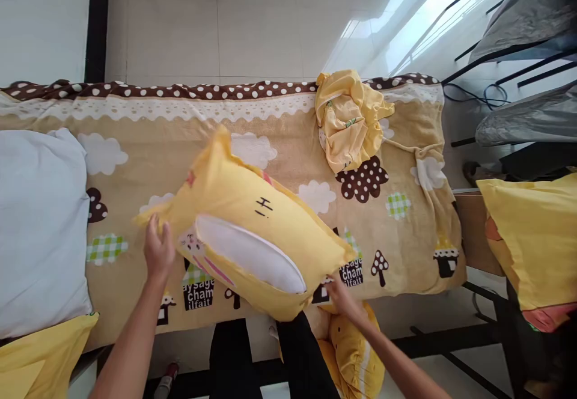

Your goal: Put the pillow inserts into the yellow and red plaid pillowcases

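A plump pillow in a yellow pillowcase is tilted above the bed cover in front of me. Through a long gap in the case shows the white inner pillow. A rabbit face with pink ears is printed beside the gap. My left hand is closed on the case's left corner. At the lower right corner, my right hand pinches the fabric, its fingertips partly hidden. Farther back on the right lies a crumpled yellow pillowcase.
A beige patterned blanket covers the long surface. White pillows lie at left, above a folded yellow case. Another yellow cushion sits at right, near dark metal frames. Yellow stuffed cushions are below the front edge, by my legs.
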`<state>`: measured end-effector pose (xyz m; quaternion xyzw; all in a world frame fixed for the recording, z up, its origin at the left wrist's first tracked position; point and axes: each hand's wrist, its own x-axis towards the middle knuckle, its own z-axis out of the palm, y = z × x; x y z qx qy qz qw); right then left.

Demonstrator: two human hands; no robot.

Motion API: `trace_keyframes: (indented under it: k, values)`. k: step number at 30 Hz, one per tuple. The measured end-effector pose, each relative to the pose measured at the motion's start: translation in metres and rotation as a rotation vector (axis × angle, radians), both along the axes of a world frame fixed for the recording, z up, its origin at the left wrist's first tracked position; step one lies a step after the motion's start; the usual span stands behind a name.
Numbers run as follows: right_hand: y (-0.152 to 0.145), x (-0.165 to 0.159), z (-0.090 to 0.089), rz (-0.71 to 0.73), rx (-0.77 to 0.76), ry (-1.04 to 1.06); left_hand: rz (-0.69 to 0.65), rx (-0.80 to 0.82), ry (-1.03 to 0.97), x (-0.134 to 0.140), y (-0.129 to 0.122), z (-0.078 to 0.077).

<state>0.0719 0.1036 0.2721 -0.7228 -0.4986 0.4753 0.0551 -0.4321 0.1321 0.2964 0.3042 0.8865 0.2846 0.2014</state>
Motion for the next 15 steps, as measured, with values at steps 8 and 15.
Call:
trace_keyframes:
  k: [8,15]
  values:
    - [0.156,-0.033,-0.025,-0.062,0.123,-0.043,0.522,-0.114,-0.884,0.137,-0.108,-0.042]
    - [0.151,-0.106,0.01,-0.182,0.027,0.29,0.409,-0.005,-0.834,0.168,-0.079,-0.066]
